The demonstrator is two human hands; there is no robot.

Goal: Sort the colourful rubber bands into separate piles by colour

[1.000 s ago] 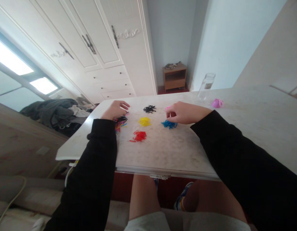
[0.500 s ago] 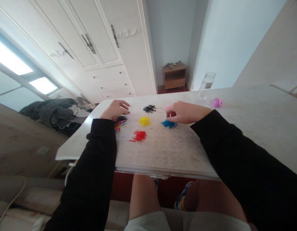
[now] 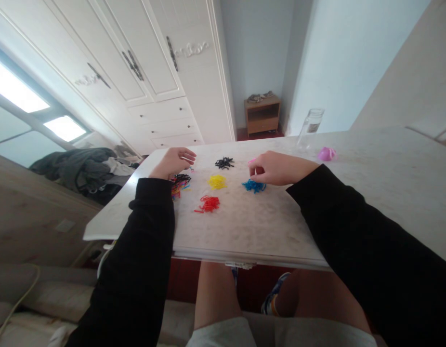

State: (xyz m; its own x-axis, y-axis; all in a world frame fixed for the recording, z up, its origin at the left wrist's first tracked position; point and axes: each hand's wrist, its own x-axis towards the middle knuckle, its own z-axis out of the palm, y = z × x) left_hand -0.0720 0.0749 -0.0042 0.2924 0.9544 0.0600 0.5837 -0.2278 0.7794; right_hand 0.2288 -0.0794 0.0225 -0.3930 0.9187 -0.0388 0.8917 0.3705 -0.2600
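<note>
My left hand (image 3: 174,161) is over the far side of a mixed pile of small bands (image 3: 179,183), black with other colours, its fingers loosely curved and apart. Small blue and pink bits (image 3: 191,169) lie below its fingertips. My right hand (image 3: 271,167) is at the blue bands (image 3: 255,186), thumb and fingers pinched together just above them; what is between the fingertips is hidden. Some pink bands (image 3: 251,160) show behind that hand. Between the hands lie separate piles of black bands (image 3: 224,163), yellow bands (image 3: 217,181) and red bands (image 3: 209,204).
A clear glass bottle (image 3: 310,128) stands on the far right of the white table (image 3: 244,231), beside a pink object (image 3: 327,153). A white wardrobe (image 3: 165,115) and a small wooden cabinet (image 3: 262,115) are beyond the table. Clothes (image 3: 74,168) are heaped at the left.
My left hand has lifted slightly away from the small bits by the mixed pile. My right hand stays almost still at the blue bands.
</note>
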